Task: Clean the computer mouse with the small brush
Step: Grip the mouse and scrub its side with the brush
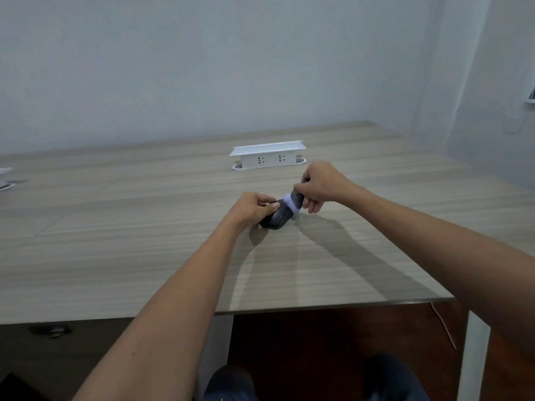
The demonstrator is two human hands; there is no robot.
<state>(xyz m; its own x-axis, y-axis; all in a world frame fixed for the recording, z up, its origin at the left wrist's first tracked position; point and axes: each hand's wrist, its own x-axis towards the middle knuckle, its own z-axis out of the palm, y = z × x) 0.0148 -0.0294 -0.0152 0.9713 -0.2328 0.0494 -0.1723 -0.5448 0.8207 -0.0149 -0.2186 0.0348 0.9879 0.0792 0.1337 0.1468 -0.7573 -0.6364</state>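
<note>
The dark grey, smooth plastic computer mouse [275, 217] lay on the pale wood-grain table [144, 241], a little nearer the person than the white pop-up power socket box [267, 157] set into the tabletop, and slightly to the socket box's right as the camera saw it. The left hand [252, 208] was closed on the mouse's left flank, thumb and fingers clamped against its side and upper edge. This was probably to pin it flat so it would not skate across the slick surface under the brushing.

The right hand [321, 186] was curled shut around the small brush [292, 202], of which only a dark stub of handle and a pale lavender-white tuft of bristles showed below the fist. The tuft met the mouse's end nearest the socket box, and the bristles looked slightly blurred. Holding the brush so close to its head likely gave short, firm strokes and better control over the seams near the buttons and wheel, though the wheel itself was too small to make out.

Both forearms reached out well over the table's front edge, so the work sat between the person and the socket box. Judging by this contact, the brushing was under way rather than finished.
</note>
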